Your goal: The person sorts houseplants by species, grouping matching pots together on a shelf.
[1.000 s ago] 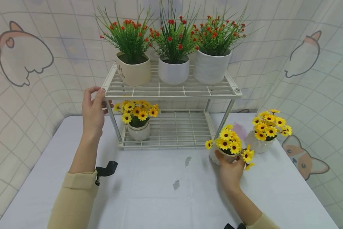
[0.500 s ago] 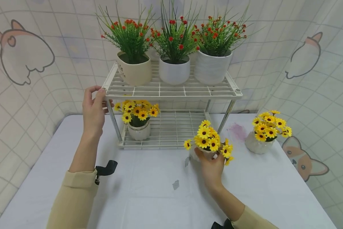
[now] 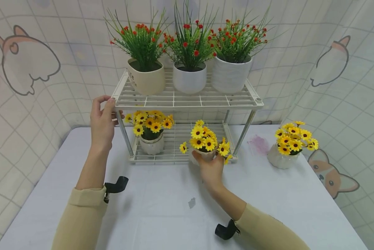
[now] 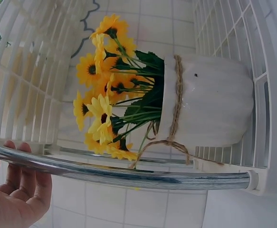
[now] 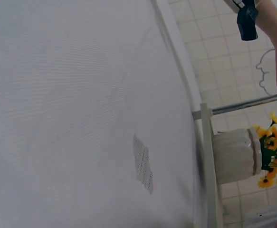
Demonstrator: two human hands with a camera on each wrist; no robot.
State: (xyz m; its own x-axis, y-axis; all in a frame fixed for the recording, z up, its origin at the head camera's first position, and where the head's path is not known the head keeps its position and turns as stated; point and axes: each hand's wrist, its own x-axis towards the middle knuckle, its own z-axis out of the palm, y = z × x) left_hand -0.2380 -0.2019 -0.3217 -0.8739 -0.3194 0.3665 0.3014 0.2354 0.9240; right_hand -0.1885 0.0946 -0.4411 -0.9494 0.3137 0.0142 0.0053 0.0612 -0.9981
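A white two-tier wire rack stands on the table. My left hand grips its upper front-left corner, with the thumb on top and the fingers behind the metal post. My right hand holds a small white pot of yellow daisy-like flowers by its side, at the front edge of the lower shelf. Whether that pot touches the shelf cannot be seen. A similar flowerpot stands on the lower shelf's left end; twine circles its rim in the left wrist view.
On the top shelf sit a cream pot, a smooth white pot and a ribbed white pot, all with red-flowered plants. Another yellow-flowered pot stands on the table at right. A patterned curtain hangs behind.
My right hand has carried the yellow-flowered pot leftward and toward the rack, from its right front corner to before the lower shelf. The left hand stays on the corner.
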